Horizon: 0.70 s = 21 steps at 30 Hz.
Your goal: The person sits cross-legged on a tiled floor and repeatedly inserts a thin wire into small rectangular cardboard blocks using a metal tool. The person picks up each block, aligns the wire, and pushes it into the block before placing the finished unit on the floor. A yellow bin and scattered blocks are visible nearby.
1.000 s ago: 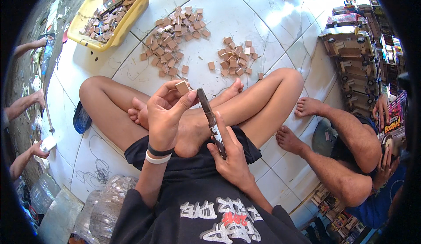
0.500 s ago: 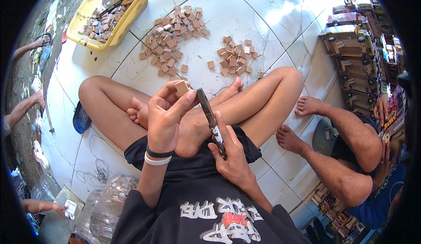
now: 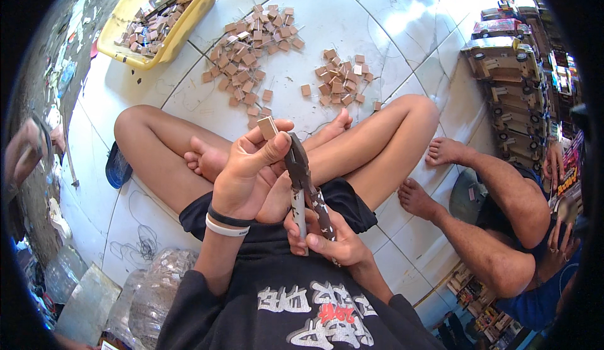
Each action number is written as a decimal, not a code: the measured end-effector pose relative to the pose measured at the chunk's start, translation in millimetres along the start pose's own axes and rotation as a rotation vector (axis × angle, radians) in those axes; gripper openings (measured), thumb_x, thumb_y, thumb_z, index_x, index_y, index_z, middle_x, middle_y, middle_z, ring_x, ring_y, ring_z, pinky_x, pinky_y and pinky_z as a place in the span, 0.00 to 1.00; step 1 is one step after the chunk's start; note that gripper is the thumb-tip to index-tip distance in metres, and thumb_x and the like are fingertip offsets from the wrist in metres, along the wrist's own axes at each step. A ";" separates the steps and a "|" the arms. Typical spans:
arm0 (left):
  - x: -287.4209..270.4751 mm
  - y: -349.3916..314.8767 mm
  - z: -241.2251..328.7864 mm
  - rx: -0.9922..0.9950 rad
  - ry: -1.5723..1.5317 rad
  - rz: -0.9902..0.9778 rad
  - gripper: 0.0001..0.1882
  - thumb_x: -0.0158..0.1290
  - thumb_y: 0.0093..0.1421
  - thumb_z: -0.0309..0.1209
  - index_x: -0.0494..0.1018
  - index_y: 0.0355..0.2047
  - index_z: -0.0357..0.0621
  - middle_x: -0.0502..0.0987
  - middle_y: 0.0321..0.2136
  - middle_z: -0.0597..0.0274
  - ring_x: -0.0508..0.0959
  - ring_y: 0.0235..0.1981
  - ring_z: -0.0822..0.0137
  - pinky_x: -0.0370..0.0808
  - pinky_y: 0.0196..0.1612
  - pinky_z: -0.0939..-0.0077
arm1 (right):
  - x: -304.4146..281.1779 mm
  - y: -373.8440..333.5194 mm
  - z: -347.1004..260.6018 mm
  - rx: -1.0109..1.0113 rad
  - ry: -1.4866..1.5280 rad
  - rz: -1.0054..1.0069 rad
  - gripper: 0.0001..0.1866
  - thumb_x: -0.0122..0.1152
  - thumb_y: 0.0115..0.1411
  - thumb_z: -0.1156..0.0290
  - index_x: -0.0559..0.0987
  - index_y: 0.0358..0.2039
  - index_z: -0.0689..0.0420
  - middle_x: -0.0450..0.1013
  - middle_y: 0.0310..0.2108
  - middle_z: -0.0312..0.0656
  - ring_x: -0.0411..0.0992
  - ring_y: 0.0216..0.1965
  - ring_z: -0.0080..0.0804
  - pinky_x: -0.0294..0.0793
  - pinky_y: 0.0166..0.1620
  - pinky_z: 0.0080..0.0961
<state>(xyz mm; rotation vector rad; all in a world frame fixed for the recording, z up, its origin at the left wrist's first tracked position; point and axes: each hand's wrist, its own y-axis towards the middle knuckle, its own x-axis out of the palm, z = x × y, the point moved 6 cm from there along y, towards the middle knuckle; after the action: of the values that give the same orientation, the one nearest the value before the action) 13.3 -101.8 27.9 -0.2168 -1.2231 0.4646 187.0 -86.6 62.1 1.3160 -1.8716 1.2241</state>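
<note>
My left hand (image 3: 248, 167) pinches a small square wooden block (image 3: 267, 128) between thumb and fingertips, above my crossed legs. Wrapped round the handles of a worn pair of pliers (image 3: 299, 164) are the fingers of my right hand (image 3: 336, 240). The handles stand apart, their coating chipped in white and dark patches. The dark head of the pliers is right beside my left thumb, close to the block; whether its jaws grip anything cannot be made out. Beyond my feet lie a large pile of wooden blocks with thin wires (image 3: 242, 60) and a smaller pile (image 3: 340, 78).
A yellow tub (image 3: 182, 38) of blocks stands at the far left. Wooden toy trucks (image 3: 503, 60) are stacked at the right, near another person's bare legs (image 3: 465, 237). Clear plastic bags (image 3: 157, 293) and a tangle of wire (image 3: 138, 244) lie at the near left.
The pliers' handles have spread apart, and my right hand has shifted lower on them. Their head has come nearer my left thumb. My left hand still holds the block.
</note>
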 end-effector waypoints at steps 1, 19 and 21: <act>0.6 -0.8 2.5 0.004 0.026 0.006 0.20 0.64 0.69 0.31 0.75 0.58 0.36 0.85 0.40 0.60 0.85 0.40 0.69 0.83 0.48 0.71 | -2.2 0.1 -0.8 -0.018 -0.091 0.023 0.30 0.62 0.73 0.67 0.62 0.70 0.59 0.69 0.47 0.39 0.69 0.43 0.25 0.73 0.45 0.25; -8.0 2.8 31.2 0.432 0.607 0.101 0.14 0.62 0.67 0.20 0.78 0.53 0.32 0.84 0.46 0.57 0.83 0.51 0.67 0.80 0.59 0.71 | -19.5 -3.5 -17.4 0.076 -0.407 0.347 0.38 0.57 0.76 0.68 0.51 0.79 0.59 0.72 0.58 0.46 0.74 0.57 0.32 0.78 0.57 0.31; -6.5 2.7 26.9 0.413 0.668 0.101 0.14 0.62 0.67 0.18 0.78 0.52 0.31 0.84 0.46 0.55 0.84 0.51 0.67 0.80 0.58 0.72 | -12.7 -7.9 -19.1 0.097 -0.356 0.319 0.38 0.57 0.76 0.68 0.52 0.79 0.58 0.72 0.59 0.47 0.75 0.58 0.34 0.78 0.58 0.31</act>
<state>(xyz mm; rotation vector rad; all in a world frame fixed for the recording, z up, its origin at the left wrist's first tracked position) -14.3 -104.7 30.3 -0.0670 -0.4499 0.6555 197.8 -64.9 63.0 1.3977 -2.3736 1.3166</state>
